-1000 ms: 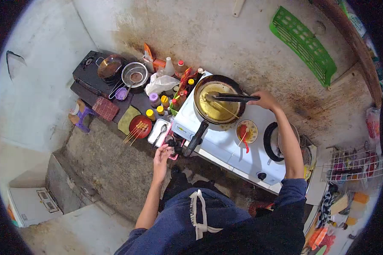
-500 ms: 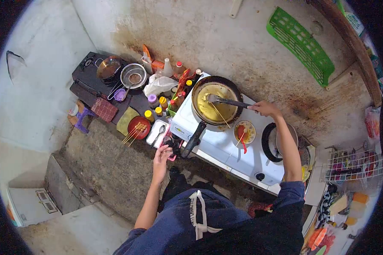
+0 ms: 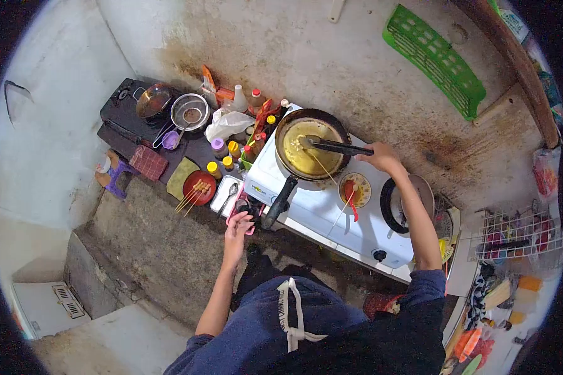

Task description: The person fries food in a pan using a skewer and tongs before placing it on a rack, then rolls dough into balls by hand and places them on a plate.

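Observation:
My right hand [image 3: 381, 157] is wrapped round the handle end of dark tongs [image 3: 339, 147]. Their tips reach into a frying pan [image 3: 313, 143] of yellowish oil on the white stove. A skewer [image 3: 321, 166] leans out over the pan's lower rim, with its food end near the tongs. My left hand [image 3: 238, 226] is raised in front of the counter edge, beside a pink-edged dark item [image 3: 249, 212]; its fingers are partly bent and apart, with nothing visible in them. Right of the pan is a small bowl [image 3: 355, 190] with red sauce and a red spoon.
A red plate [image 3: 199, 187] with several skewers and a white tray [image 3: 226, 199] with a spoon sit left of the stove. Sauce bottles [image 3: 253, 150] stand behind them. The pan's black handle [image 3: 280, 203] juts over the front edge. A lidded pan [image 3: 408, 203] is at the right.
The tongs have turned slightly in my right hand, and the skewer in the pan has shifted a little. The whole view has moved slightly. My left hand stays about where it was.

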The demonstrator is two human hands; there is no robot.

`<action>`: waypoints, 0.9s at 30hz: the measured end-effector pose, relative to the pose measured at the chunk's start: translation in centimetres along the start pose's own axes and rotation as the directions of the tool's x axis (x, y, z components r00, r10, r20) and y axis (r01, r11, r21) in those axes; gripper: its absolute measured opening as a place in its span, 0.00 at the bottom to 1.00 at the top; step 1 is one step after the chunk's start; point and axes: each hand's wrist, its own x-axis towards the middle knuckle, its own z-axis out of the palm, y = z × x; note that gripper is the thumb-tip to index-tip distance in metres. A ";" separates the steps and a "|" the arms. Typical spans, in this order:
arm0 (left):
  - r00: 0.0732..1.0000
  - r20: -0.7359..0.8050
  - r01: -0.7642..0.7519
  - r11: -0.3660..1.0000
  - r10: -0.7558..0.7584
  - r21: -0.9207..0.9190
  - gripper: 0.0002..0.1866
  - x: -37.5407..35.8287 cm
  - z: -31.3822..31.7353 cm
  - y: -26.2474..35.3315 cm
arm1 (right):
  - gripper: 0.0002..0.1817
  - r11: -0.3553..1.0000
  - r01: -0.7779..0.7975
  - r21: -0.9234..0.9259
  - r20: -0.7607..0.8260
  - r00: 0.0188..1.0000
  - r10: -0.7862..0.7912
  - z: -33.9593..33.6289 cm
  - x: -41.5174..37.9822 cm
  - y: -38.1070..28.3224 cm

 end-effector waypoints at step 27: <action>0.999 -0.045 0.007 0.997 -0.011 -0.081 0.16 -0.6 -1.0 -0.1 | 0.25 0.995 0.020 -0.102 -0.227 0.973 -0.043 1.7 -3.9 -3.5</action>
